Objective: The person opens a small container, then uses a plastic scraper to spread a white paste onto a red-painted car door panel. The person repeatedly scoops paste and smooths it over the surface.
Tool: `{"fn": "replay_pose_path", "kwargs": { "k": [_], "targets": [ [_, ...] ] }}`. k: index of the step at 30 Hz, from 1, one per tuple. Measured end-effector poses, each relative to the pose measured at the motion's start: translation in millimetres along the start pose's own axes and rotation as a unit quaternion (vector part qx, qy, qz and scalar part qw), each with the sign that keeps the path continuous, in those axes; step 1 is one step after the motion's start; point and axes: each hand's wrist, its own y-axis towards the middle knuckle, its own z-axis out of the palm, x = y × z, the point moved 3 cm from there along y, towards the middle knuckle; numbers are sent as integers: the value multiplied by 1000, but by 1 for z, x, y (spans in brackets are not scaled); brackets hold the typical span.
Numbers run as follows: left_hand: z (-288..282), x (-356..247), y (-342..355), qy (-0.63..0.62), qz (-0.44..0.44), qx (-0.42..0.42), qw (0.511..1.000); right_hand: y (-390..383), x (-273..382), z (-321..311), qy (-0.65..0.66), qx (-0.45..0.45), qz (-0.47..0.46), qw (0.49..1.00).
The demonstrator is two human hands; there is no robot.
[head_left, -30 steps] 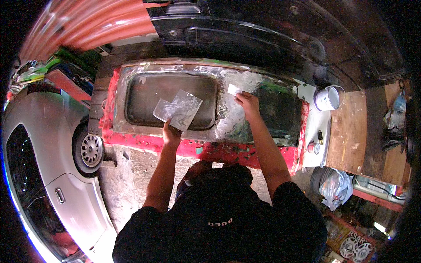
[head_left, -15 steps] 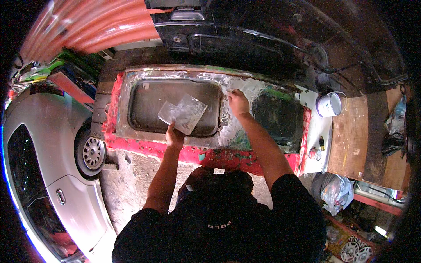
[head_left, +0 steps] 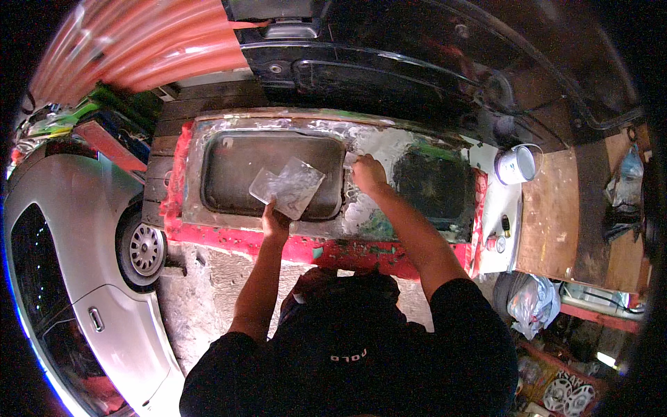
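Note:
A vehicle door panel point(head_left: 361, 215), patched with whitish-grey filler, lies across the bench before me. My left hand point(head_left: 275, 222) is closed on the near corner of a flat grey plate point(head_left: 302, 191), held above the panel's rectangular recess point(head_left: 229, 184). The plate is smeared, and a second, smaller sheet point(head_left: 261, 184) seems to overlap it on the left. Right of the recess, my right hand point(head_left: 368, 174) pinches a small pale spreader point(head_left: 349, 160) against the filler-coated strip. Fingers hide most of the spreader. A dark green-edged area point(head_left: 431, 184) fills the panel's right end.
To the right, a white bucket point(head_left: 515, 165) and a small dark bottle point(head_left: 506, 225) stand beside a wooden board point(head_left: 549, 215). A silver car point(head_left: 83, 208) is on the left. Beyond the panel is a black vehicle body point(head_left: 389, 69). Peeling red material point(head_left: 278, 250) runs along the near edge.
My right hand has moved slightly left and nearer along the filler strip, with its wrist turned. The left hand still holds the plate in nearly the same place.

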Motion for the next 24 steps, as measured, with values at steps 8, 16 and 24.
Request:
{"fn": "replay_pose_path", "kwargs": {
  "k": [8, 16, 24],
  "targets": [
    [-2, 1, -2, 13, -1, 1, 1000, -34, -14, -29, 130, -43, 20, 990],
    [-12, 4, 4, -11, -11, 16, 1000, -27, -58, -35, 282, -250, 139, 916],
    [-7, 3, -1, -28, -4, -8, 1000, 5, -31, -15, 161, -198, 106, 961]
  ]
}}
